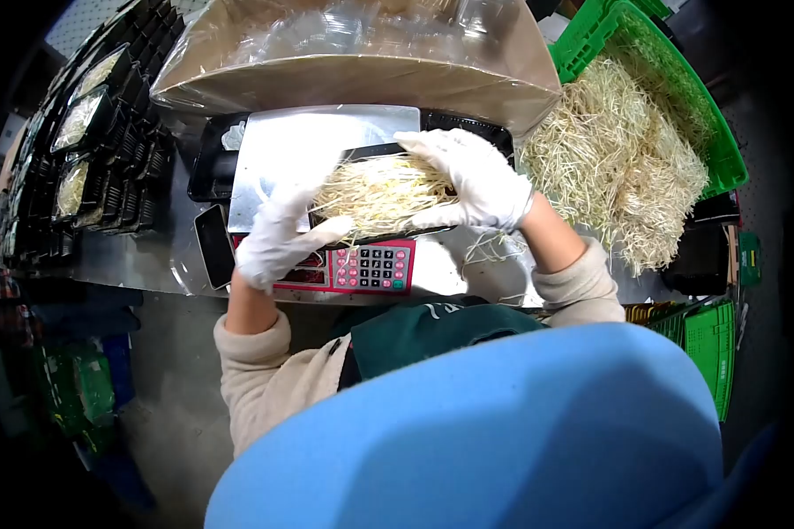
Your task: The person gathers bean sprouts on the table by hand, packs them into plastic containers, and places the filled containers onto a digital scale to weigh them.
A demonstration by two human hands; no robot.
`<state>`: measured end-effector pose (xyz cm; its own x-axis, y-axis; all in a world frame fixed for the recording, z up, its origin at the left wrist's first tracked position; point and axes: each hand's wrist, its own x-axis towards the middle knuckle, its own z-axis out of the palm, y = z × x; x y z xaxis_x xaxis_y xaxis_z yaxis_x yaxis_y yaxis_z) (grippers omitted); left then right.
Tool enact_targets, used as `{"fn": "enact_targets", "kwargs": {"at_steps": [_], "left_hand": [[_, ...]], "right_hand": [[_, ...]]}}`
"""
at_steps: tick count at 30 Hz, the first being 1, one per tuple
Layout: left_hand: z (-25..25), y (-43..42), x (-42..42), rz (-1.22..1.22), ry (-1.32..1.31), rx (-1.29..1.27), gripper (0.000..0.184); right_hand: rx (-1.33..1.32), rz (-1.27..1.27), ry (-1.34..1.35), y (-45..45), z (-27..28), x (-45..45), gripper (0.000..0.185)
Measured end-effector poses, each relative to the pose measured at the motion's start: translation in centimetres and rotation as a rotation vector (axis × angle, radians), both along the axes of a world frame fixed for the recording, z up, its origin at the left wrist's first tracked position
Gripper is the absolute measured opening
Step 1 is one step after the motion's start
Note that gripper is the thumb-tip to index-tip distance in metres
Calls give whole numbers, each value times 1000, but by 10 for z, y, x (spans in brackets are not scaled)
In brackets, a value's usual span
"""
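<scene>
A black tray (406, 235) heaped with bean sprouts (384, 192) is held over the silver plate of a weighing scale (278, 145). My left hand (293, 220), in a white glove, cups the tray's left end, thumb along the near side and fingers toward the far side. At the other end my right hand (478, 181), also gloved, grips with fingers across the far rim and thumb at the near rim. Both hands are closed around the tray. Below it shows the scale's red keypad (370, 267); the display is partly covered by my left hand.
Beyond the scale stands a lined box (362, 79) of clear plastic lids. A green crate (719, 115) lies tipped at right, with a large pile of sprouts (622, 159) spilling out. Stacked black trays (119, 167) rise at left. Another black tray (212, 247) leans beside the scale.
</scene>
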<state>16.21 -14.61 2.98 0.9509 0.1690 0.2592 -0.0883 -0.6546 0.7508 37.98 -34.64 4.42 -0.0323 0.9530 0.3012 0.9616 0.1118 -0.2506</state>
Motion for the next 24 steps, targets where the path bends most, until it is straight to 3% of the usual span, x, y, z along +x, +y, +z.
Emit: {"fn": "enact_targets", "kwargs": {"at_steps": [1,3,7,9,11,13,17,19,21,24], "left_hand": [[-1,4,-10,55,19,-41,80],[5,-1,-3,60,-46,275,85],[-9,-32,43,29,-98,531,97],[-5,-48,61,49,137,621,98],[-12,-47,63,66,175,605,99],[-16,-44,63,44,178,425,98],[-23,-37,63,-6,140,402,94],[-20,-36,60,-48,124,369,92],[-17,-37,55,-6,123,374,90],[1,-43,45,72,155,608,91]], "right_hand": [[27,-3,17,-1,3,3,88],[10,12,9,3,-2,-1,88],[-68,6,-112,21,-16,-10,84],[-52,-42,-242,16,-15,-2,84],[-185,-45,12,-1,-4,10,88],[-44,104,350,-9,-3,20,84],[-167,-129,318,-28,-18,8,46],[-29,-120,375,-35,-11,19,15],[25,-122,498,-51,1,41,12],[106,-220,1010,-57,53,33,7]]}}
